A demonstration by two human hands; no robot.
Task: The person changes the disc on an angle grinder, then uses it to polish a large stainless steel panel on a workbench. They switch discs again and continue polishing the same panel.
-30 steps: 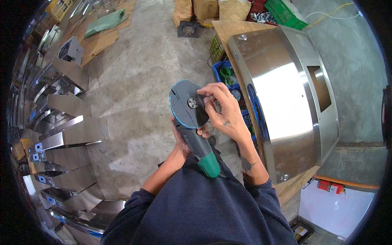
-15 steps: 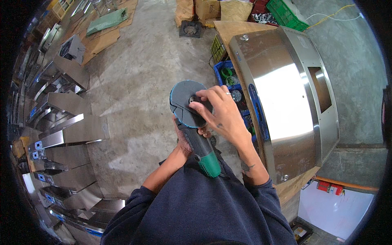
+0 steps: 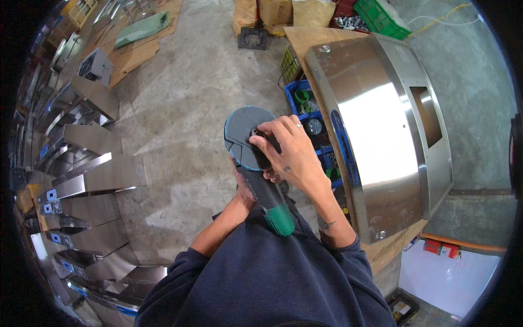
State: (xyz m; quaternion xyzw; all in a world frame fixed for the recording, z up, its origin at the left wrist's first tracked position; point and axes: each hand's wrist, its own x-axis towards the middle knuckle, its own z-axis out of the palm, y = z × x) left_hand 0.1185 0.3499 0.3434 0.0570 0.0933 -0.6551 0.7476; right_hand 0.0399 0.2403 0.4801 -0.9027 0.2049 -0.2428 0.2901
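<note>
An angle grinder (image 3: pixel 278 217) with a dark body and green rear end stands in front of my torso, its head pointing away from me. A round grey disc (image 3: pixel 238 128) with a blue edge is mounted on the head and faces up. My left hand (image 3: pixel 243 188) is wrapped round the grinder's body just below the disc, and its fingertips show on the far side. Over the disc, the thumb and fingers of my right hand (image 3: pixel 291 150) pinch the centre nut (image 3: pixel 253 132). The fingers partly cover that nut.
To the right, a large stainless steel hood (image 3: pixel 365 141) lies on a wooden board. Blue bins (image 3: pixel 298 87) of small parts sit beneath the board's left edge. Steel housings (image 3: pixel 90 139) line the left side. Cartons (image 3: pixel 275 11) and a green crate (image 3: pixel 376 16) stand at the back.
The disc and my right hand have shifted slightly left. My right thumb and fingers stay at the centre nut, and my left hand keeps its hold on the grinder.
</note>
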